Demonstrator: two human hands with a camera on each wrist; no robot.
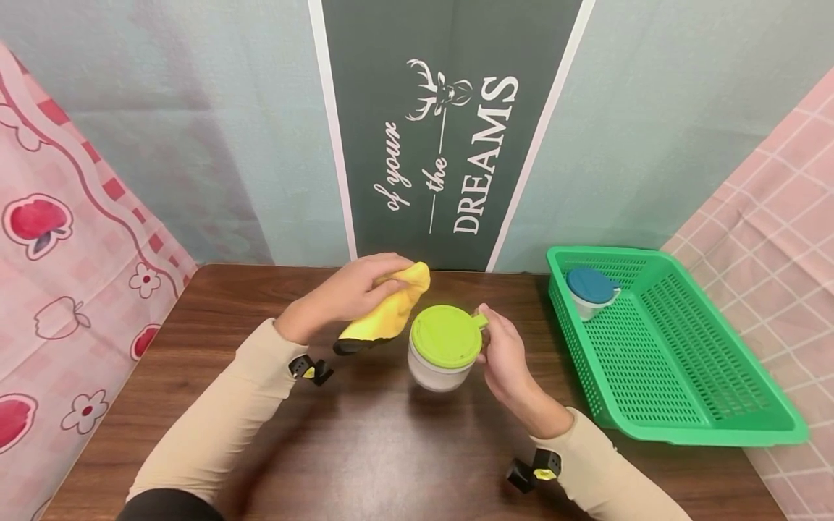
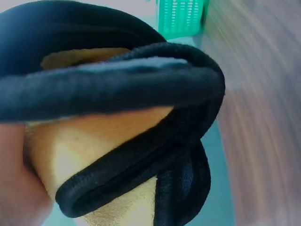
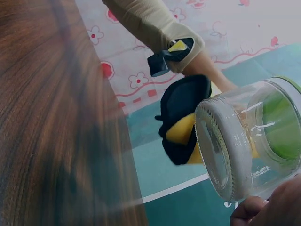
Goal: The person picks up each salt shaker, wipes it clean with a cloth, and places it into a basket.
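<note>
A clear jar with a bright green lid is held above the table by my right hand, whose fingers grip its side handle. In the right wrist view the glass jar is tipped, its ridged base showing. My left hand grips a bunched yellow cloth with dark edging, just left of the jar. Folds of the cloth fill most of the left wrist view and hide most of the left fingers.
On the right of the brown wooden table stands a green plastic basket. Inside its far left corner sits a jar with a blue lid. A patterned curtain hangs at the left, and printed fabric backs the table.
</note>
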